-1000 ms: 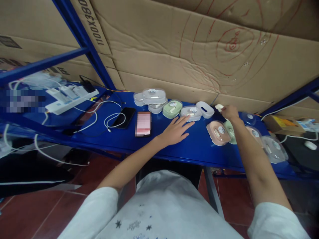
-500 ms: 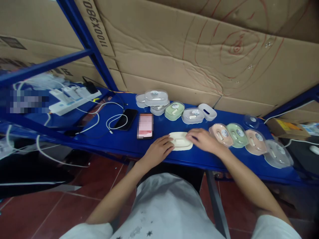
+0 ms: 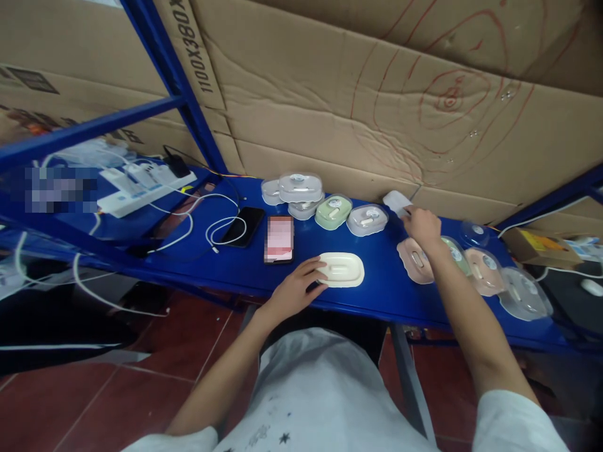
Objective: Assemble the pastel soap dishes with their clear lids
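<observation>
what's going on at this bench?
A person's left hand touches the left end of a cream oval tray lying on the blue table. The right hand holds a pale grey oval piece, tilted, near the cardboard wall. Clear-lidded oval cases in grey, green and pink stand behind the tray and to the right.

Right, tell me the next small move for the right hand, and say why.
Probably bring the pale piece in the right hand over to the cream tray. The fingers grip that piece well away from the tray, which lies flat with its raised middle showing and the left hand at its edge, seemingly ready to steady it.
</observation>
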The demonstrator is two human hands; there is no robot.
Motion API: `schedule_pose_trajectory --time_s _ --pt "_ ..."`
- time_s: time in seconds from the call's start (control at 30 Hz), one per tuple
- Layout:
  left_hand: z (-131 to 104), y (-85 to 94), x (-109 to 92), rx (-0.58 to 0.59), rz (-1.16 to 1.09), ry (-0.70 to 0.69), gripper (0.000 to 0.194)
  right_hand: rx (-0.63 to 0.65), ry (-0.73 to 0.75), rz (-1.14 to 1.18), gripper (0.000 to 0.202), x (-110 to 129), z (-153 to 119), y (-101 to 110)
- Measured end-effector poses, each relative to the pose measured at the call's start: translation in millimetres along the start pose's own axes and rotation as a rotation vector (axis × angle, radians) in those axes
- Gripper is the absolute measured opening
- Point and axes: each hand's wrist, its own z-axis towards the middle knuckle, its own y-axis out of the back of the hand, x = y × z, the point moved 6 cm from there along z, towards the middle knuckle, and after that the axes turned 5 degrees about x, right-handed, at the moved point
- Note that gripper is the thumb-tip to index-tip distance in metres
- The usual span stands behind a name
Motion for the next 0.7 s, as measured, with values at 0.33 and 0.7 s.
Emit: schedule_pose_trajectory --time_s 0.33,0.7 --pt "-0.6 5.3 1.1 -0.036 -0.027 0.094 0.072 -0.160 0.918 0.303 0.036 100.3 -174.5 -21.3" --pt "1.6 2.0 -4.4 -0.020 0.060 -0.012 0.036 -0.106 0.985 0.336 0.040 89.0 -154.2 -33.3"
